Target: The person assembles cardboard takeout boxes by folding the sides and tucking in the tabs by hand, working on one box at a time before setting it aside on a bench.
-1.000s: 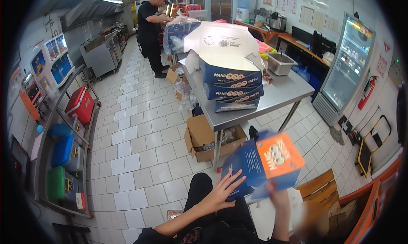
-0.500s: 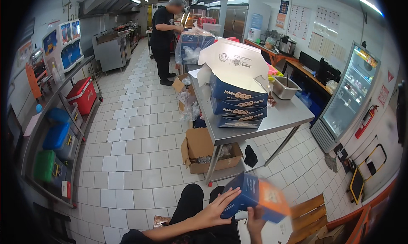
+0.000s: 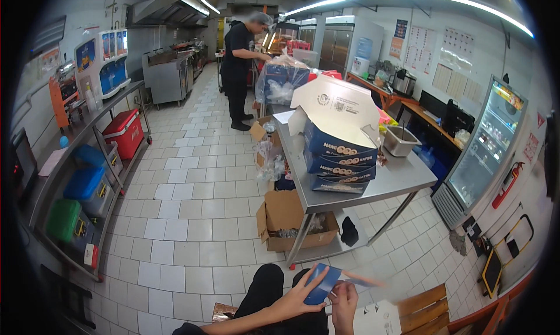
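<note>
Above my lap is a small blue cardboard box [image 3: 322, 283]; an orange-brown panel sticks out from it toward the right, blurred by motion. My left hand [image 3: 300, 293] wraps around the box's left side, thumb and fingers pressed on its blue faces. At the right end, my right hand [image 3: 345, 301] is closed with its fingertips pinched at the box's edge or flap; the exact grip is partly hidden. Below the right hand lies a flat white cardboard piece [image 3: 376, 318] with small dark printing. It rests beside my dark-clothed leg, next to a wooden slatted seat [image 3: 424, 310].
Ahead stands a steel table [image 3: 402, 180] bearing stacked blue boxes [image 3: 341, 171], the top one with its white lid raised, and a steel container [image 3: 401, 141]. Beneath is an open brown carton [image 3: 286, 218]. A co-worker [image 3: 238, 72] stands farther back. Shelving [image 3: 108, 186] lines the left.
The box has turned, so its large orange side has swung away and a narrower blue face shows. My right hand has shifted from its underside to its right edge. The view has tilted slightly.
</note>
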The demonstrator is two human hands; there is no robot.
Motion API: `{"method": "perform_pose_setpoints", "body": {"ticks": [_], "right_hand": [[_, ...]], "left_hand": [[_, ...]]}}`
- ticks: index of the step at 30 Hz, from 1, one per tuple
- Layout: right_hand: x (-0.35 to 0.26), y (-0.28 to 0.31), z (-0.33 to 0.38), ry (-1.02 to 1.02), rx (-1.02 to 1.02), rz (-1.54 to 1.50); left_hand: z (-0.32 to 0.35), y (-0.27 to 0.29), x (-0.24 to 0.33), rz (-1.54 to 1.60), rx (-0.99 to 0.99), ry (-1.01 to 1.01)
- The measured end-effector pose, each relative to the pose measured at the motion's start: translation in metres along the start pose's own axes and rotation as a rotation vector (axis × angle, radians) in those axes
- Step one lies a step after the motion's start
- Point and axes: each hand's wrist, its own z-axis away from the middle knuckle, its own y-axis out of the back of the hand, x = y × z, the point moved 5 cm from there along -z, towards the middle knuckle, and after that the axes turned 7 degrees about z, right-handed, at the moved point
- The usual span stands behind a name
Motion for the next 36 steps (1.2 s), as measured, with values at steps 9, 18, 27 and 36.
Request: {"method": "perform_pose_setpoints", "body": {"ticks": [9,18,27,36], "right_hand": [[0.005,0.131,-0.021,-0.066,0.068,1.158],[-0.009,0.117,-0.006,0.066,-0.100,0.399],[0.030,0.090,0.011,-0.267,-0.071,-0.159],[0.018,0.075,0.006,-0.315,-0.038,0.472]], "left_hand": [[-0.005,0.050,-0.009,0.414,0.160,0.012],[-0.010,0.064,-0.009,0.664,0.205,-0.009],[-0.010,0.044,-0.003,0.617,-0.008,-0.048],[-0.007,0.052,-0.001,0.028,0.176,-0.001]]}}
